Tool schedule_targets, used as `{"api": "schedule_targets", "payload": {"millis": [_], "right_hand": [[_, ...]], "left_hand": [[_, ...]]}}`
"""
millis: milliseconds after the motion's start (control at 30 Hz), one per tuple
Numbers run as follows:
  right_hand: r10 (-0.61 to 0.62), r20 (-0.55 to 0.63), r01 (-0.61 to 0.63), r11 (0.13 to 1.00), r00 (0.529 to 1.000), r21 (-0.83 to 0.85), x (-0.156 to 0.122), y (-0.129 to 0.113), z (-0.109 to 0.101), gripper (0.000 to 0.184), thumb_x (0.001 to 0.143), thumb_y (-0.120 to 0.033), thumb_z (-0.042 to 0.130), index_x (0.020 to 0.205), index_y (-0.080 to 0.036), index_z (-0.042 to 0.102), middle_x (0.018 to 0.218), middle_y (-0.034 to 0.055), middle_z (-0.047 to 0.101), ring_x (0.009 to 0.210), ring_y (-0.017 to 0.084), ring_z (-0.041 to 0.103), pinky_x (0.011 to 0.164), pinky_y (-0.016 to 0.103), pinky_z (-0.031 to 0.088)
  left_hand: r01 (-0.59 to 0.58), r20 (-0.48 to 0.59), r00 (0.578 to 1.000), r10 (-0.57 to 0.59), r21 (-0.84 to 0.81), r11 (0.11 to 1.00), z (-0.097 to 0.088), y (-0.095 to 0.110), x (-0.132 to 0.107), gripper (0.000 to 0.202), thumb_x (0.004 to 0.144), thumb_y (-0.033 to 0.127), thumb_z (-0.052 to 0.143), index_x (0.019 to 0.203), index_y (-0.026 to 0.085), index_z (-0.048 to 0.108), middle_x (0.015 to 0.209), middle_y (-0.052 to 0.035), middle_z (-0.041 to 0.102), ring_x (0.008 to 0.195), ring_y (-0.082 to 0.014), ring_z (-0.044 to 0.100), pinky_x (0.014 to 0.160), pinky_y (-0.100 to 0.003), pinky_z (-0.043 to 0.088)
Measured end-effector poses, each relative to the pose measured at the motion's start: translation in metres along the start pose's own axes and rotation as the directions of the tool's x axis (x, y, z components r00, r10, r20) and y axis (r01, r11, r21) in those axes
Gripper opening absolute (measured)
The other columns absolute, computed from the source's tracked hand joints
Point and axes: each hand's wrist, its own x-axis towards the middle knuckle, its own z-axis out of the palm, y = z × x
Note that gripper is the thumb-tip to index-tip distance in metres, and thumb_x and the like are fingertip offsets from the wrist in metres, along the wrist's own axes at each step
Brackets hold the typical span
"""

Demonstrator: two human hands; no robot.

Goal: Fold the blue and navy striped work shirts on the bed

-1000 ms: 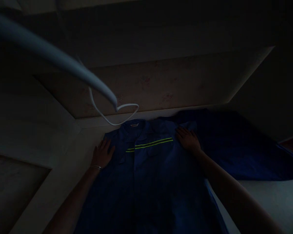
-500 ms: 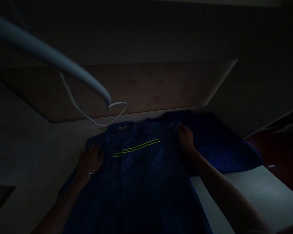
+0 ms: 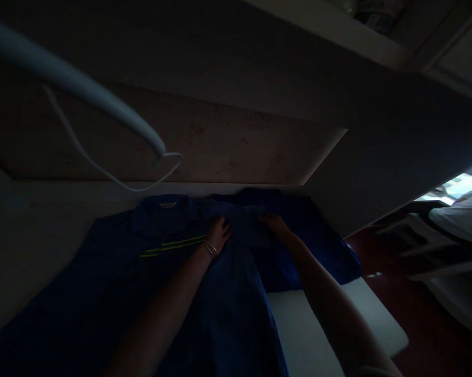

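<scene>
A dark blue work shirt [image 3: 216,293] with yellow-green chest stripes and a collar label lies spread flat, front side up. My left hand [image 3: 219,235], a bracelet at its wrist, lies on the shirt near the shoulder at the right end of the stripes, with its fingers apart. Farther right, my right hand [image 3: 275,225] has its fingers closed on the shirt's sleeve. Another dark blue cloth [image 3: 318,235] lies beyond and partly under that sleeve. The light is dim, so fine finger detail is hard to see.
A white bar [image 3: 82,89] with a looped cord [image 3: 102,170] hangs close at upper left. A patterned panel [image 3: 228,141] stands behind the shirt. The white table surface [image 3: 306,330] ends at right above a red floor [image 3: 377,267]. A shelf edge [image 3: 338,36] runs overhead.
My left hand has moved right across the shirt, from the left shoulder area to beside the right sleeve. My right hand stays at the sleeve. The view has turned to the right.
</scene>
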Motion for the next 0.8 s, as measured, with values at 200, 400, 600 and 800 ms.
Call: {"api": "schedule_targets", "payload": {"millis": [200, 400, 600, 800], "right_hand": [[-0.097, 0.015, 0.098, 0.994, 0.995, -0.053, -0.006, -0.020, 0.000, 0.026, 0.077, -0.042, 0.063, 0.079, -0.017, 0.068, 0.068, -0.0002, 0.063, 0.065, 0.015, 0.058, 0.059, 0.024, 0.042], [-0.446, -0.008, 0.430, 0.867, 0.895, -0.252, -0.055, -0.088, 0.019, 0.027, 0.094, -0.039, 0.043, 0.102, -0.018, 0.059, 0.102, 0.0062, 0.063, 0.095, 0.020, 0.059, 0.081, 0.029, 0.045], [-0.552, 0.444, 0.707, 0.594, 0.706, -0.385, -0.120, -0.144, 0.068, 0.032, 0.100, -0.038, 0.040, 0.122, -0.022, 0.057, 0.133, 0.0101, 0.057, 0.106, 0.022, 0.064, 0.087, 0.033, 0.049], [-0.630, 0.299, 0.697, 0.653, 0.717, -0.296, -0.091, -0.129, 0.090, 0.040, 0.100, -0.040, 0.041, 0.126, -0.018, 0.062, 0.130, 0.0106, 0.064, 0.120, 0.022, 0.059, 0.103, 0.034, 0.044]], "left_hand": [[0.049, 0.017, 0.999, -0.048, -0.068, 0.996, -0.012, 0.003, 0.001, 0.044, 0.094, 0.045, 0.042, 0.135, 0.032, 0.046, 0.161, -0.0005, 0.030, 0.137, -0.0189, 0.043, 0.106, -0.035, 0.043], [0.055, 0.035, 0.998, -0.052, -0.099, 0.994, -0.016, 0.014, -0.013, 0.058, 0.087, 0.060, 0.049, 0.135, 0.027, 0.049, 0.154, -0.0073, 0.041, 0.130, -0.0232, 0.051, 0.101, -0.038, 0.047], [0.082, 0.147, 0.988, -0.049, -0.223, 0.971, -0.045, 0.041, -0.044, 0.048, 0.084, 0.061, 0.056, 0.108, 0.021, 0.065, 0.094, -0.0046, 0.072, 0.076, -0.0171, 0.068, 0.077, -0.034, 0.056], [-0.080, 0.035, 0.996, 0.084, -0.104, 0.991, -0.067, 0.032, -0.035, 0.042, 0.079, 0.046, 0.070, 0.105, 0.013, 0.070, 0.101, -0.0123, 0.075, 0.092, -0.0239, 0.071, 0.086, -0.036, 0.056]]}}
